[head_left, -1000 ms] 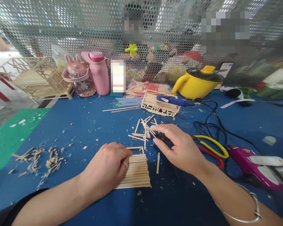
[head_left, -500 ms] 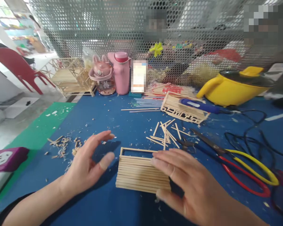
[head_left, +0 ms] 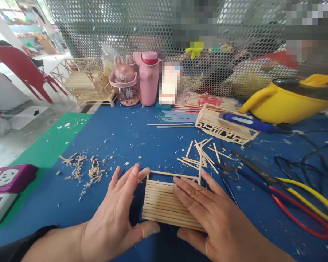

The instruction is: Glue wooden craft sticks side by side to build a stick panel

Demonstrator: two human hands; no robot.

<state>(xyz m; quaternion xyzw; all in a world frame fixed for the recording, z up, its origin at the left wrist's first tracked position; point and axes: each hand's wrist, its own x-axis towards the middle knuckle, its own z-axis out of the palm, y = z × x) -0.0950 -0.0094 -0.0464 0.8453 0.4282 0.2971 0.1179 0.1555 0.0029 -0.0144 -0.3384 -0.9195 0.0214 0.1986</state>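
Note:
A small panel of pale wooden sticks (head_left: 164, 200), laid side by side within a frame, lies on the blue table in front of me. A narrow gap shows along its far side, below one outer stick. My right hand (head_left: 215, 214) rests flat over the panel's right part, fingers stretched out and thumb at the near edge. At the left end is my left hand (head_left: 117, 211), fingers spread, with a fingertip by the far left corner and the thumb by the near edge. Just beyond the panel, loose short sticks (head_left: 202, 154) lie in a pile.
Scissors (head_left: 273, 182) and dark-handled pliers (head_left: 229, 171) lie at right, near a blue glue gun (head_left: 246, 122) with its cable. A yellow pot (head_left: 289, 102), pink bottle (head_left: 149, 80) and stick-built model (head_left: 84, 83) stand behind. Wood scraps (head_left: 95, 169) lie left.
My left hand has moved right to the panel's left end, its fingers spreading. My right hand now lies flatter over the panel. The whole view has shifted slightly.

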